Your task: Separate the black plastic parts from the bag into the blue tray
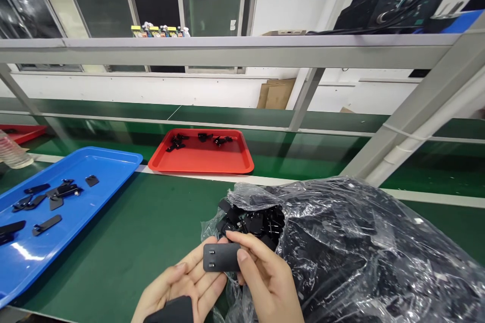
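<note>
My right hand [267, 275] pinches a flat black two-pin plug piece [223, 257] between thumb and fingers. Two short metal prongs stick up at its left end. Below and behind it, my left hand [189, 277] lies palm up, its fingertips under or close to the plug piece. A second black piece [172, 311] rests in the left palm, partly cut off by the lower frame edge; its kind does not show. Just beyond the hands, a clear plastic bag [359, 252] gapes open, with many black plug pieces [253, 224] at its mouth.
On the left, a blue tray [113, 161] holds several black pieces [62, 191]. Farther back, a red tray [200, 164] carries small black parts [176, 142]. A metal shelf [227, 53] spans the green bench [159, 217], and a slanted post [417, 111] stands at right.
</note>
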Demonstrator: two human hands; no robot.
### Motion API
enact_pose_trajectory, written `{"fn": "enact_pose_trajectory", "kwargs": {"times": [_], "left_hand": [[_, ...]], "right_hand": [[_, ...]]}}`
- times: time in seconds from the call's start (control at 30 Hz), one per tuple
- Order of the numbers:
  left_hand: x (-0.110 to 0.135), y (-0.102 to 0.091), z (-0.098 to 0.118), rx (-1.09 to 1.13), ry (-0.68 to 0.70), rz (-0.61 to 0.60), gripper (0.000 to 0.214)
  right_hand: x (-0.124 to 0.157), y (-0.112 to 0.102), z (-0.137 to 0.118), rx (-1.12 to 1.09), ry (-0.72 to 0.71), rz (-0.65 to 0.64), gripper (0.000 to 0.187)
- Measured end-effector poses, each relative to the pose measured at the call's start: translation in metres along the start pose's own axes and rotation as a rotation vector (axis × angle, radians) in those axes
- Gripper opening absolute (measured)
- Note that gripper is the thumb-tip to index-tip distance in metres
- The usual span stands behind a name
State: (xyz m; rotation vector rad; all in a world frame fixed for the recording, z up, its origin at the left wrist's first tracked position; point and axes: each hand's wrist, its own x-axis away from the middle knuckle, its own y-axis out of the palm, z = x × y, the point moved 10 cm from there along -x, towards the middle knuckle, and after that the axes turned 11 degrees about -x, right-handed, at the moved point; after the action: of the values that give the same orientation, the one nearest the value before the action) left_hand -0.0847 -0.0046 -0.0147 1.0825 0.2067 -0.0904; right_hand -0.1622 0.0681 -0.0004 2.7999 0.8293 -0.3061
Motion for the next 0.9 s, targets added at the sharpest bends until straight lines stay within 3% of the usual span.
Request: {"fn": "enact_pose_trajectory", "kwargs": {"times": [0.17,0.27,0.4,0.5,0.67,0.77,0.9], "left_hand": [[-0.001,-0.005,-0.002,-0.045,-0.016,0.009,0.042],[0.0,-0.015,-0.005,-0.111,0.038,0.07,0.041],[0.001,-0.022,-0.012,-0.176,0.053,0.085,0.042],[-0.001,-0.023,-0.013,-0.137,0.051,0.03,0.043],[-0.004,-0.015,-0.001,-0.017,0.06,-0.041,0.045],[-0.005,-0.01,0.005,-0.012,0.069,-0.009,0.044],[-0.001,-0.015,0.012,-0.076,0.088,0.034,0.044]], "right_hand": [[0.001,0.006,0.007,0.021,0.046,-0.045,0.02],[-0.002,0.005,0.008,0.138,0.008,0.012,0.014],[-0.007,0.001,0.009,0.275,-0.088,0.121,0.025],[-0.009,0.002,0.01,0.314,-0.131,0.138,0.03],[-0.008,0.002,0.017,0.049,0.006,0.093,0.035],[-0.006,-0.001,0.026,-0.137,0.105,0.068,0.039],[-0.007,-0.014,0.035,-0.249,0.104,0.051,0.039]]}}
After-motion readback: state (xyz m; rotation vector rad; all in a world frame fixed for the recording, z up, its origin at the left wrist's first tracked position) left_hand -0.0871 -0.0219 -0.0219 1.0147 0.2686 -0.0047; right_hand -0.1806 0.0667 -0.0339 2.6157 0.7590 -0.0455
